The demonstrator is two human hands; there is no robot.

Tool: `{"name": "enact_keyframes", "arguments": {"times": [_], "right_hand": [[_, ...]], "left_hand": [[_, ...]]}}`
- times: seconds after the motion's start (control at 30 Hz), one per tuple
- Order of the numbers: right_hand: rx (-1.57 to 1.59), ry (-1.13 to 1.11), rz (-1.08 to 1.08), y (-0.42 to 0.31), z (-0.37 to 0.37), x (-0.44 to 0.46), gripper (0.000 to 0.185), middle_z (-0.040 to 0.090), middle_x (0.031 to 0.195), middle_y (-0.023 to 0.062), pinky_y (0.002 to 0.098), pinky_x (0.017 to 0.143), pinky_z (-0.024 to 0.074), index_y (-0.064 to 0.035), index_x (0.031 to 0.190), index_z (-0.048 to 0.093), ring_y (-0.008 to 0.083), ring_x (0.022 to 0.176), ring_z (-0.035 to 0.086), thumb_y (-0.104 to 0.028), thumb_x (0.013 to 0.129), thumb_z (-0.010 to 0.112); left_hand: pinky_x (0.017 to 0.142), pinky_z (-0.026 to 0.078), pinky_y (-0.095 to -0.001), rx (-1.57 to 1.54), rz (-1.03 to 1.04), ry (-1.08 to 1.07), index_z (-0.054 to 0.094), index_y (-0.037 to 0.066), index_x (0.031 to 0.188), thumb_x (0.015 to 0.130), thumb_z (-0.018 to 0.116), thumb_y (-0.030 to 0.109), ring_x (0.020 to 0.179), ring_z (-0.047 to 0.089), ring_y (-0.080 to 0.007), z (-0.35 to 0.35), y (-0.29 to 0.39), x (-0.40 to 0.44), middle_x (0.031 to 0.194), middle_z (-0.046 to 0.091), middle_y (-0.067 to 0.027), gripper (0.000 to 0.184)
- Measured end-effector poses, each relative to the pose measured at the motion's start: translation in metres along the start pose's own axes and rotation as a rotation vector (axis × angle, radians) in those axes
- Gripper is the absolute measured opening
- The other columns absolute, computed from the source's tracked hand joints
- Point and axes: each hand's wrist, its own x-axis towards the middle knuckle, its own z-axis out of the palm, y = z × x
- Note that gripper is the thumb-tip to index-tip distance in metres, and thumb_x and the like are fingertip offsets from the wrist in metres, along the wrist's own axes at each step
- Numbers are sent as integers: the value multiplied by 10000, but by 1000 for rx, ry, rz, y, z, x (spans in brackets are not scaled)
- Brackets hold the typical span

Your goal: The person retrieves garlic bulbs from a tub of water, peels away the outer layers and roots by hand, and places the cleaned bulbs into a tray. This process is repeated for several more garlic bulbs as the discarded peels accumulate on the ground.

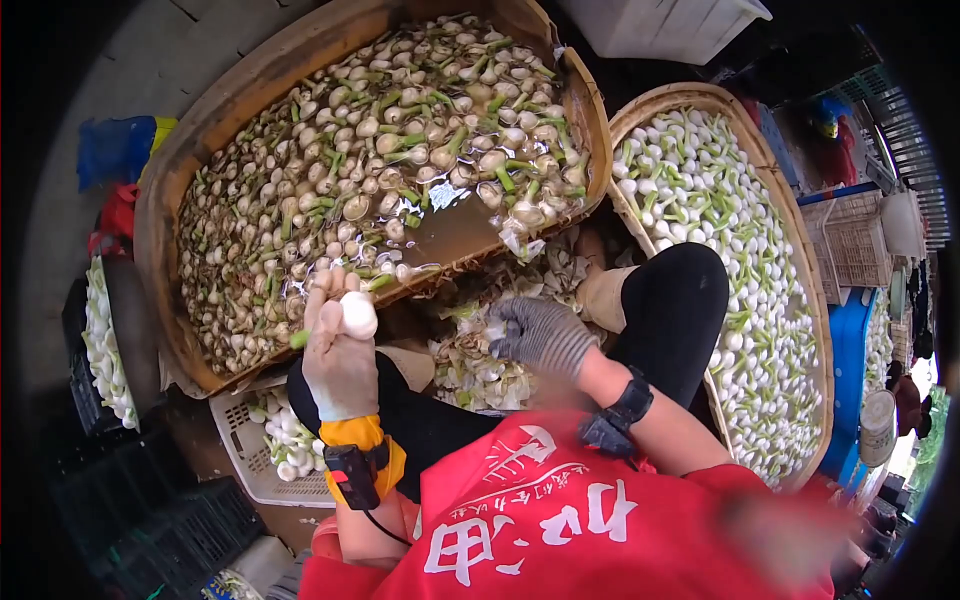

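Note:
My left hand (pixel 340 365), in a pale glove, is closed around a white, peeled garlic bulb (pixel 359 316). The bulb's green stem pokes out on the left side of the hand, near the rim of the big tub. To the right, my right hand (pixel 543 335) wears a grey striped glove with its fingers curled together. Something pale shows at its fingertips, too small to make out. Below and around that hand lies a heap of loose garlic skins (pixel 470 372), between my knees.
A large tub (pixel 160 240) ahead holds unpeeled garlic in brown water. On the right, another tub (pixel 612 130) is full of clean white bulbs with green stems. A white plastic basket (pixel 240 430) with peeled bulbs stands by my left knee. Dark crates (pixel 180 540) are at lower left.

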Motion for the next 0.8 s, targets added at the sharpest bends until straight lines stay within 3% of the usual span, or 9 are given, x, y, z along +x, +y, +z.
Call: {"name": "enact_keyframes", "arguments": {"times": [0.2, 0.33, 0.4, 0.53, 0.6, 0.63, 0.73, 0.77, 0.8], "right_hand": [[42, 2, -138, 9, 25, -3, 376, 662, 1101, 164, 409, 872, 499, -116, 1236, 623, 350, 998, 631, -272, 893, 618], [-1, -53, -58, 13, -1, 5, 254, 676, 1008, 128, 417, 825, 505, -144, 1121, 692, 357, 930, 634, -195, 889, 603], [-38, -6, -103, 31, -3, 8, 206, 673, 900, 124, 429, 786, 506, -109, 993, 717, 351, 877, 639, -235, 886, 593], [-350, -456, 118, 45, -14, 24, 516, 661, 875, 173, 449, 747, 490, -68, 859, 704, 354, 840, 637, -566, 862, 568], [-142, -326, 112, 55, -11, 19, 511, 664, 876, 165, 447, 754, 491, -70, 882, 703, 349, 848, 640, -563, 869, 568], [-44, -281, 155, 52, -13, 17, 502, 674, 908, 154, 444, 777, 497, -78, 934, 706, 342, 874, 643, -556, 876, 564], [-27, -45, 104, 41, -13, 14, 495, 680, 936, 138, 438, 794, 503, -80, 982, 703, 336, 889, 644, -544, 880, 566], [-36, 23, 66, 35, -15, 13, 442, 679, 988, 133, 430, 800, 509, -108, 1021, 707, 330, 909, 644, -505, 902, 553], [-36, 25, 76, 33, -17, 13, 442, 679, 988, 133, 430, 800, 509, -108, 1021, 707, 330, 909, 644, -505, 902, 553]], "left_hand": [[1058, 394, -395, 414, 58, -528, 404, -39, 1398, 980, 529, 293, 1282, 481, -285, 100, 27, 42, 1383, 466, -166, 548], [937, 497, -344, 854, -281, -298, 437, -9, 1367, 1015, 488, 310, 1155, 572, -246, 36, -26, 124, 1273, 551, -156, 478], [891, 513, -333, 659, -436, -223, 475, 3, 1307, 1009, 501, 310, 1079, 599, -240, 21, -52, 147, 1208, 569, -136, 429], [648, 586, -318, 430, -539, 63, 450, -26, 1257, 969, 535, 195, 774, 667, -244, 36, -102, 193, 958, 612, -124, 373], [645, 571, -273, 541, -504, 23, 518, 48, 999, 970, 567, 232, 821, 652, -244, 42, -133, 235, 1033, 580, -108, 193], [629, 591, -281, 457, -587, 212, 523, 38, 1090, 952, 579, 200, 881, 642, -253, 53, -150, 252, 1045, 589, -118, 220], [659, 611, -319, 754, -540, -185, 514, 40, 1232, 934, 613, 255, 1008, 591, -249, 57, -172, 268, 1137, 600, -119, 381], [577, 579, -283, 451, -754, 310, 578, 66, 1140, 950, 579, 385, 871, 623, -218, 60, -183, 267, 1031, 643, -102, 372], [577, 579, -283, 452, -762, 305, 578, 66, 1140, 950, 579, 385, 871, 623, -218, 57, -185, 261, 1031, 643, -102, 372]]}}
